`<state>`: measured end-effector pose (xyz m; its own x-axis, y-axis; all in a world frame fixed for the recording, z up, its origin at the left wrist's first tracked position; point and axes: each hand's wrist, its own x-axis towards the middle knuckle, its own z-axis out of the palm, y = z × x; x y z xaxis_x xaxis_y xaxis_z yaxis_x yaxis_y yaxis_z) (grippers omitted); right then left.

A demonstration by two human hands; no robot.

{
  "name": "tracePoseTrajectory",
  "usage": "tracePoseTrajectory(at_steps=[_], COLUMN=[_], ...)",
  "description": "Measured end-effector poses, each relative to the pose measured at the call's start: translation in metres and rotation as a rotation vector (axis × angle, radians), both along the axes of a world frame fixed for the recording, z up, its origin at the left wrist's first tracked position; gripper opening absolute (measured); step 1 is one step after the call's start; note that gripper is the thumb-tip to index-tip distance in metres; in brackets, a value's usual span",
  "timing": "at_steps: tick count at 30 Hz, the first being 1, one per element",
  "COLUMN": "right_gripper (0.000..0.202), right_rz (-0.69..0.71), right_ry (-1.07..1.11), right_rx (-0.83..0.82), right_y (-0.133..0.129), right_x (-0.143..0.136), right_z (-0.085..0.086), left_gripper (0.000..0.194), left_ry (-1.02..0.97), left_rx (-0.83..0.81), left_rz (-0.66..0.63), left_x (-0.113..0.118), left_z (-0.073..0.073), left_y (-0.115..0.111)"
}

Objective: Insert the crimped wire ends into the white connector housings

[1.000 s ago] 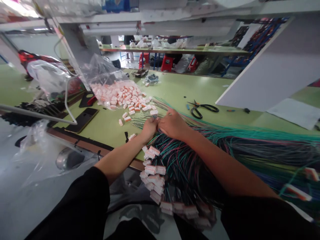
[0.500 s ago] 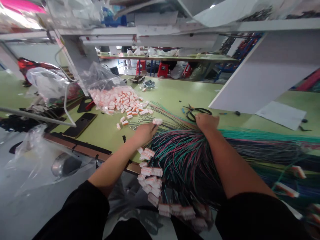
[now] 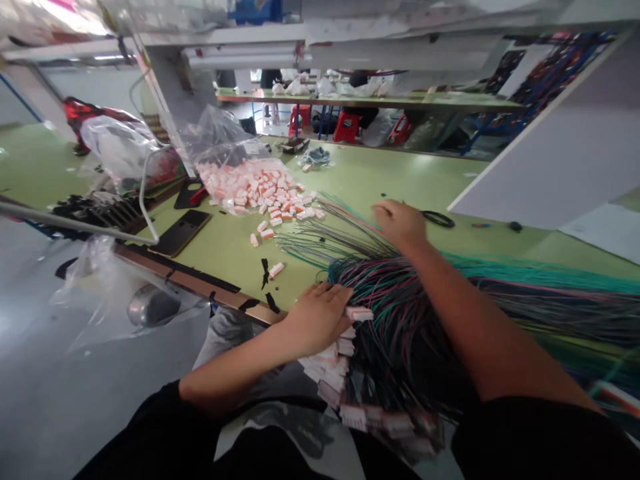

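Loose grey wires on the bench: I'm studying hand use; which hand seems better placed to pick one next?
Probably the right hand: it is beside the loose grey wires, while the left hand is at the white connectors.

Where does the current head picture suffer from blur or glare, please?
Head view: the right hand looks slightly blurred, the lowest plugs look soft and dim, a faint sheen lies on the green table, and a patch at upper left is washed out.

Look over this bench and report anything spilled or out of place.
White-and-orange connector housings lie loose outside the clear plastic bag on the green bench, as if spilled. One stray housing sits apart from that pile, beside black scraps resembling litter.
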<state>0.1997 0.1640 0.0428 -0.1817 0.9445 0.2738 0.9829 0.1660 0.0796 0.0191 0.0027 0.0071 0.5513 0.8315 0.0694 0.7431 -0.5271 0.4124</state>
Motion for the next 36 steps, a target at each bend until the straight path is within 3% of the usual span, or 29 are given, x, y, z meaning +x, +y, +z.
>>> tracePoseTrajectory(at_steps=[2, 4, 8, 10, 12, 16, 20, 23, 24, 26, 28, 29, 30, 33, 36], right_gripper=[0.034, 0.029, 0.030, 0.024, 0.024, 0.026, 0.020, 0.027, 0.029, 0.029, 0.026, 0.024, 0.023, 0.015, 0.009], right_rz=[0.071, 0.040, -0.160, -0.193, -0.168, 0.057, 0.446, 0.473, 0.467, 0.476, 0.476, 0.466, 0.455, 0.424, 0.443], right_ry=[-0.062, -0.102, -0.070, -0.058, -0.042, -0.018, -0.023, -0.149, -0.169, -0.165, -0.130, -0.117, -0.100, 0.061, 0.450], right_rx=[0.000, 0.010, -0.016, -0.080, -0.054, 0.011, -0.310, -0.293, -0.281, -0.285, -0.283, -0.277, -0.276, -0.315, -0.402], right_y=[0.001, 0.007, 0.027, 0.033, 0.031, 0.005, -0.036, -0.056, -0.059, -0.059, -0.056, -0.053, -0.051, -0.042, -0.037], right_x=[-0.029, -0.038, -0.003, 0.013, 0.011, -0.044, -0.100, -0.116, -0.117, -0.116, -0.112, -0.110, -0.108, -0.101, -0.098], right_z=[0.006, 0.007, -0.006, -0.011, -0.009, -0.001, -0.011, -0.023, -0.026, -0.029, -0.031, -0.032, -0.032, -0.036, -0.042], left_gripper=[0.049, 0.051, 0.062, 0.070, 0.075, 0.078, 0.079, 0.063, 0.049, 0.033, 0.034, 0.040, 0.043, 0.022, 0.011], left_ry=[-0.027, -0.044, -0.083, -0.119, -0.134, -0.110, -0.147, -0.277, -0.330, -0.377, -0.285, -0.220, -0.170, -0.195, -0.623], left_rx=[-0.027, -0.055, -0.090, -0.084, -0.038, 0.025, 0.005, -0.028, -0.033, 0.031, 0.068, 0.053, 0.020, -0.033, -0.179], left_rz=[-0.025, -0.047, 0.012, 0.000, 0.006, 0.033, 0.018, -0.042, -0.016, 0.211, 0.511, 0.592, 0.630, 0.620, 0.675], left_x=[-0.003, -0.009, -0.024, -0.026, -0.023, -0.010, -0.014, -0.033, -0.042, -0.058, -0.071, -0.076, -0.080, -0.086, -0.085], left_z=[0.004, 0.006, 0.002, -0.004, -0.009, -0.011, -0.008, -0.009, -0.010, -0.014, -0.018, -0.020, -0.021, -0.025, -0.027], left_y=[0.002, 0.000, -0.013, -0.022, -0.027, -0.031, -0.033, -0.028, -0.023, -0.009, 0.008, 0.017, 0.026, 0.042, 0.044])
